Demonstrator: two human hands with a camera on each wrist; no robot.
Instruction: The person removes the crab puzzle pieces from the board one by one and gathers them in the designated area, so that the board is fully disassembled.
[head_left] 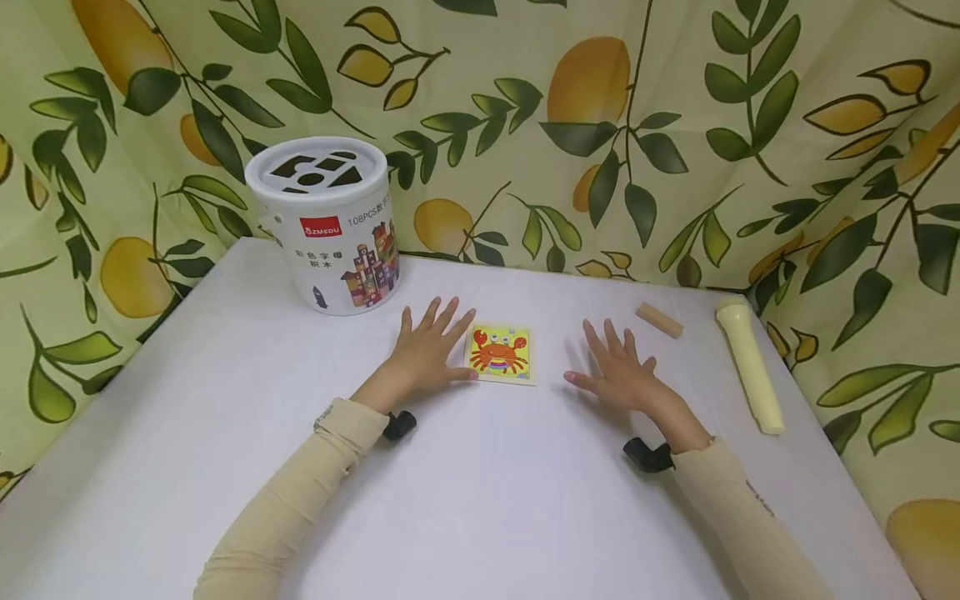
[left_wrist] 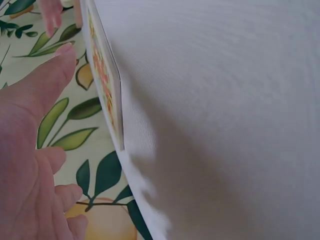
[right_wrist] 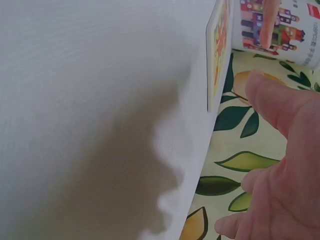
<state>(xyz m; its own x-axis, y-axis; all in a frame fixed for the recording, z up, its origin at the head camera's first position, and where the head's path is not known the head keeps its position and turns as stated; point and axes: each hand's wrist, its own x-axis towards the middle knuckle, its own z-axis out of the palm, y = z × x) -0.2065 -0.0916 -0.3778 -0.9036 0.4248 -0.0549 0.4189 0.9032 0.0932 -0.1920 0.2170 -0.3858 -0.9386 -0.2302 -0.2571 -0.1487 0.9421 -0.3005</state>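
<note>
A square crab puzzle with a pale wooden edge lies flat on the white table, between the two hands. My left hand is spread over the table just left of it, the thumb close to the puzzle's lower left edge. My right hand, fingers also spread, hovers to the right, apart from the puzzle and holding nothing. In the left wrist view the puzzle appears edge-on beyond the left thumb. The right wrist view shows the puzzle at the top, with the right hand raised above the table.
A white lidded bucket with shaped holes stands at the back left. A small wooden block and a cream-coloured stick with a wider end lie at the right. Fruit-patterned cloth hangs behind the table.
</note>
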